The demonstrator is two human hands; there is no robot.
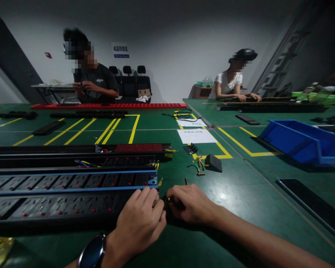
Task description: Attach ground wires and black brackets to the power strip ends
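Observation:
My left hand [142, 216], with a watch on its wrist, is closed over the right end of the nearest black power strip [64, 204]. That end is hidden under the fingers. Just right of it, my right hand [191, 204] is closed with fingers pinched around something small and dark, mostly hidden. A thin brownish tip [187, 181] sticks up behind its knuckles, and a bit of yellow shows between the hands. Beyond lies a blue-edged power strip [72, 182], a yellow-green wire at its end.
Further strips, one with a red section [139, 148], lie behind. A black block [213, 163], small brass-coloured parts with wires [199, 169] and paper sheets [197, 136] lie ahead. At right are a blue bin [304, 143] and a phone-like slab [312, 201]. Two people work across the table.

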